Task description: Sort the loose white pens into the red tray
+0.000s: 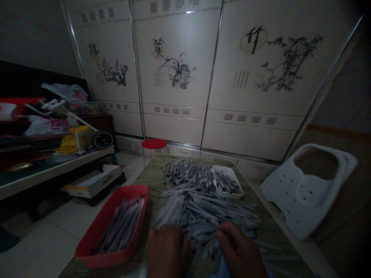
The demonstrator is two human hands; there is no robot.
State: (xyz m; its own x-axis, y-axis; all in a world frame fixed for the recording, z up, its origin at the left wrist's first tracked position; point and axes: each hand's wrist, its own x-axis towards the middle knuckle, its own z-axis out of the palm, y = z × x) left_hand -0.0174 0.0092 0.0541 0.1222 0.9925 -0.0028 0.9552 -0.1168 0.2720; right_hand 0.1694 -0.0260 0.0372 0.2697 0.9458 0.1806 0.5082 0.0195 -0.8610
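Note:
My left hand [166, 251] is at the near side of the table, knuckles up and fingers curled closed; whatever lies inside is hidden. To its right my right hand [240, 253] has thumb and forefinger pressed together at the edge of the heap; anything between them is too dark to make out. Just beyond both hands spreads a big loose pile of slim translucent pens [208, 208]. A red plastic basket [84, 249] with many similar pens stands left of my left hand. At the pile's far right, a white tray [239, 189] holds more pens with dark tips.
The table [153, 164] has a green-brown top. Behind it stand a red round stool [154, 144] and painted sliding doors [174, 127]. A folded white plastic chair [307, 193] is at the right. On the left, a bench [95, 156] carries bags, above an open shoebox [92, 183].

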